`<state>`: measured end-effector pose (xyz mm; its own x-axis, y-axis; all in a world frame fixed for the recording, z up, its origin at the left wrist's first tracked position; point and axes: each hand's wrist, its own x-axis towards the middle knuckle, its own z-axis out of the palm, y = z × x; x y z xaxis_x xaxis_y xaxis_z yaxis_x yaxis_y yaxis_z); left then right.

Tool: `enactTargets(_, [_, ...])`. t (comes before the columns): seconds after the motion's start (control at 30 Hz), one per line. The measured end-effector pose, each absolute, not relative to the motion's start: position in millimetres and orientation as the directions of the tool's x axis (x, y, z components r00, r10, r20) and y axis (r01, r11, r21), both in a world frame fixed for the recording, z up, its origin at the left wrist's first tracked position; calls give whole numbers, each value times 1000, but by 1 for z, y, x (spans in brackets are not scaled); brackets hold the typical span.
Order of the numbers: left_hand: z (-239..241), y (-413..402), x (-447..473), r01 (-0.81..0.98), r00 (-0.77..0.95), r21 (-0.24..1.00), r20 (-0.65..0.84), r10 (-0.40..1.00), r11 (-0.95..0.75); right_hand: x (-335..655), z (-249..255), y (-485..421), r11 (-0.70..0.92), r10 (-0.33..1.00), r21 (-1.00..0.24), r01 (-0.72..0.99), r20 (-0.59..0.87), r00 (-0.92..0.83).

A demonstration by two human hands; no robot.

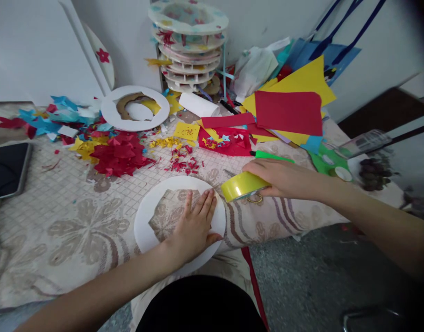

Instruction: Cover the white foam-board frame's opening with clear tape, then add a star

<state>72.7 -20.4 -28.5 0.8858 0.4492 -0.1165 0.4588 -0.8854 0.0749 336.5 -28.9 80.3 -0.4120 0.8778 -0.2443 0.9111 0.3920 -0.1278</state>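
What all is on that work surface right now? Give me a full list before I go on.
white ring: 1, white, near edge, under the left hand
tape roll: 1, yellow, right of that ring
second white ring: 1, white, far side
stack of decorated rings: 1 stack, white with coloured bits, by the wall
red paper cutouts: 1 pile, red, centre left
blue paper scraps: many, blue, far left
red sheet: 1, red, on yellow sheets
tablet: 1, black, left edge
patterned cloth: 1, beige
left hand: flat on the near ring
right hand: gripping the tape roll
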Motion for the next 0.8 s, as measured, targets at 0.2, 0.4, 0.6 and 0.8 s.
enactTargets(0.2, [-28, -21, 73, 462, 884, 85, -120, 451, -883, 339, 86, -20, 408, 857, -162, 899, -271, -438])
enactTargets(0.4, [-22, -19, 74, 451, 889, 58, -118, 443, -891, 336, 83, -20, 464, 817, -177, 868, -294, -497])
enactTargets(0.6, [-23, -20, 73, 451, 888, 48, -126, 443, -891, 333, 83, -33, 426, 863, -122, 897, -245, -443])
enactTargets(0.8, [-21, -20, 73, 455, 884, 44, -141, 445, -889, 342, 85, -37, 464, 850, -117, 878, -219, -478])
